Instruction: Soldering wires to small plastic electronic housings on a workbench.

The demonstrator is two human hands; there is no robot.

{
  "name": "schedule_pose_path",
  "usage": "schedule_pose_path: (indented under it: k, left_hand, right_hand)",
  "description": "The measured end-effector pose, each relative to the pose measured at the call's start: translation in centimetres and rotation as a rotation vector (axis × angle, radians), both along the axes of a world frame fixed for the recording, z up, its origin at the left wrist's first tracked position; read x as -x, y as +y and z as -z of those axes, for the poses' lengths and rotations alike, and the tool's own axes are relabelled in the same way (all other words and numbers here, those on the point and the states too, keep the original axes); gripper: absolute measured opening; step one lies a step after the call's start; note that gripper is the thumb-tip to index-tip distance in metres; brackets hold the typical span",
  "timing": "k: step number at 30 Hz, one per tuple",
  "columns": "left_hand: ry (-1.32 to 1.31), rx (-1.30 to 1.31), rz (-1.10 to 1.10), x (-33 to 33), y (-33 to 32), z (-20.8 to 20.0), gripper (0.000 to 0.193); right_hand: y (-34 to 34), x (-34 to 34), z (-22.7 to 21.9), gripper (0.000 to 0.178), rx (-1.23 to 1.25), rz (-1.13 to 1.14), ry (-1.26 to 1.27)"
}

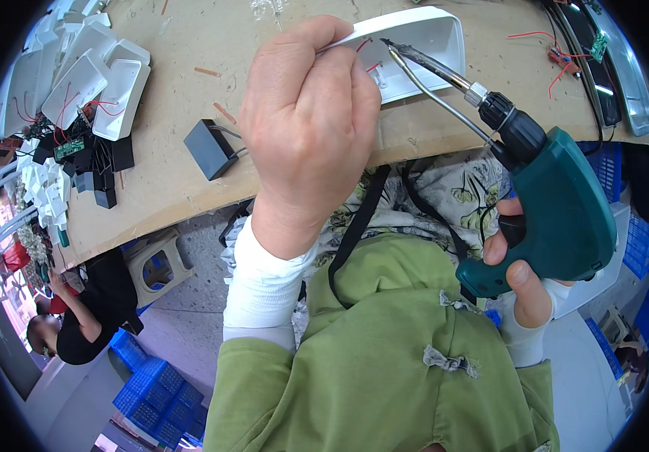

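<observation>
My left hand [311,120] grips the near-left edge of a white plastic housing [433,38], tilted up with its hollow inside showing. Short red wires [374,68] poke out inside the housing, and my fingers hide part of it. My right hand [519,275] is wrapped round the handle of a green soldering gun [565,203], fingers by its black trigger. From the gun's nose, a dark tip and a thin metal feed tube [441,99] reach into the housing's opening. Whether the tip touches a wire I cannot tell. A black box with a cable [211,149] sits left of my left wrist.
White housings [121,98] with red wires pile up at the table's left, beside black boxes and small white parts [42,184]. At right lie a circuit board [599,47] and a long clear-covered strip [633,83]. Another person [91,324] and blue crates [160,399] are at lower left.
</observation>
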State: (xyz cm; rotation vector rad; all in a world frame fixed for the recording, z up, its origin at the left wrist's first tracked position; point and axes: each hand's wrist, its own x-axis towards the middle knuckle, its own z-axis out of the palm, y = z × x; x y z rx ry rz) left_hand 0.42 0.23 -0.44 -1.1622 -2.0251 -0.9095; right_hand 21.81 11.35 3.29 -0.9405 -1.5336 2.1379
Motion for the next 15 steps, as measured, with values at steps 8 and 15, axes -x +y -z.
schedule_pose_path:
  k: [8,15]
  left_hand:
    - [-0.019,0.000,-0.029,-0.42,0.22,-0.21,0.006]
    - [0.038,-0.005,-0.045,-0.14,0.24,0.08,0.007]
  right_hand:
    - [-0.06,0.16,-0.03,0.071,0.004,0.004,0.011]
    - [0.06,0.14,0.07,0.071,-0.018,-0.014,0.011]
